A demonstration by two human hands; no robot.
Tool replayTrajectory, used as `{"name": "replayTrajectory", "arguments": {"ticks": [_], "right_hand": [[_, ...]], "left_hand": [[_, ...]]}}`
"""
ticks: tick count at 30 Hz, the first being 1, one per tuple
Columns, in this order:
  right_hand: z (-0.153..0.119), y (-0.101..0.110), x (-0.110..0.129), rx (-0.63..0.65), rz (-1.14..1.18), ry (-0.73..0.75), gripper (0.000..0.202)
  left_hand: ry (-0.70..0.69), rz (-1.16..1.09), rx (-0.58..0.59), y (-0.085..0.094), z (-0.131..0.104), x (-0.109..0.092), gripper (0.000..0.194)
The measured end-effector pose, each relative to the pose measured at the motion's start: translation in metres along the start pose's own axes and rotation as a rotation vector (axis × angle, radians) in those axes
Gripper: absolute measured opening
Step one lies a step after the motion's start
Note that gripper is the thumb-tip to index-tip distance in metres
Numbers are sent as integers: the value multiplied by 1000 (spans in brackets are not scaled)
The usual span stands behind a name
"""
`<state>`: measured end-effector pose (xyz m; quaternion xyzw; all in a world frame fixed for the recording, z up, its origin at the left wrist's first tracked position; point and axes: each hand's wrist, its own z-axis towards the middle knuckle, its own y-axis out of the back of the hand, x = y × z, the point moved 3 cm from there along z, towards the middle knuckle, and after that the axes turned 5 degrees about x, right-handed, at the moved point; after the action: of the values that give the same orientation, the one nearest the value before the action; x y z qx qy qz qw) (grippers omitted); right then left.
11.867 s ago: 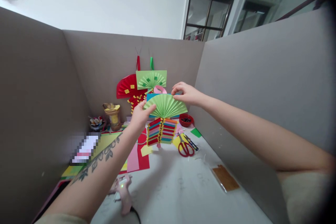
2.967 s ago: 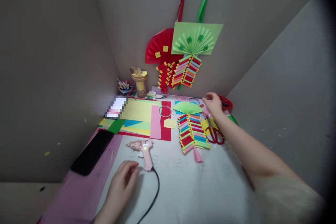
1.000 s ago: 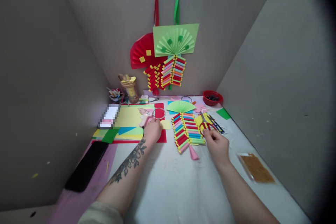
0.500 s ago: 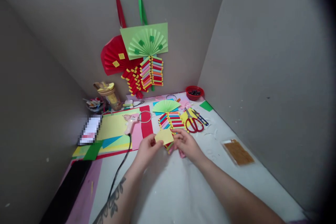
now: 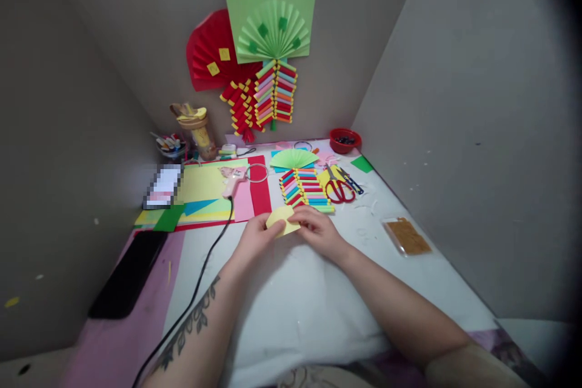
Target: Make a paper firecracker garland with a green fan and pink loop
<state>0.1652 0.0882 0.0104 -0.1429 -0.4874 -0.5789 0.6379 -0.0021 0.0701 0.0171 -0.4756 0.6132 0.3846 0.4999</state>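
A small piece of yellow paper (image 5: 282, 218) is pinched between both hands above the table. My left hand (image 5: 260, 235) grips its left edge, thumb on top. My right hand (image 5: 318, 231) has its fingers closed on the right edge. Just beyond them lies a string of colourful rolled-paper firecrackers (image 5: 305, 187), its lower end partly hidden by the hands. A folded light green paper fan (image 5: 294, 159) tops the string. Red-handled scissors (image 5: 340, 191) and a dark blue cutter (image 5: 351, 180) rest to the right.
A glue gun (image 5: 234, 183) lies on coloured paper sheets (image 5: 207, 179), its black cord running down the left. A phone (image 5: 163, 187), a black case (image 5: 130, 276), a red bowl (image 5: 344, 140) and a brown packet (image 5: 407, 236) surround the work area. Finished fan decorations (image 5: 277, 27) hang on the wall.
The view has tilted downward. My right hand's fingers have come over the yellow paper, from beside its edge to gripping it; the left hand keeps its hold.
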Motion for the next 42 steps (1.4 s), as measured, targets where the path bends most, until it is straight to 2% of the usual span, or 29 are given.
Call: {"name": "replayTrajectory", "arguments": {"ticks": [2,9,16,20,23,27,32,35,37,42], "right_hand": [[0,0,0,-19,-24,29,28],[1,3,3,-61,-38,15,25],[0,3,0,-92,-5,-38,17],[0,5,-3,-158,75,-153,10],[0,3,-6,-197,259,-274,4],[1,-2,-10,-248,470,-432,22],[1,-2,-10,-333,483,-528,31],[1,-2,-9,-345,466,-542,35],[1,-3,-8,-343,452,-533,35],[0,-5,-5,-328,479,-483,30]], "left_hand": [[2,-39,19,-1,1,2,36],[29,-75,-82,5,4,4,34],[29,-56,-67,3,-1,-4,34],[21,-73,-88,2,0,-6,30],[15,-41,-85,2,1,-6,23],[-22,15,-35,0,3,-5,18],[-100,-51,-54,-1,1,-7,34],[-152,-56,-40,-4,-1,-10,30],[-144,-22,-65,-5,-1,-9,25],[-125,67,-226,-2,-1,-7,24]]}}
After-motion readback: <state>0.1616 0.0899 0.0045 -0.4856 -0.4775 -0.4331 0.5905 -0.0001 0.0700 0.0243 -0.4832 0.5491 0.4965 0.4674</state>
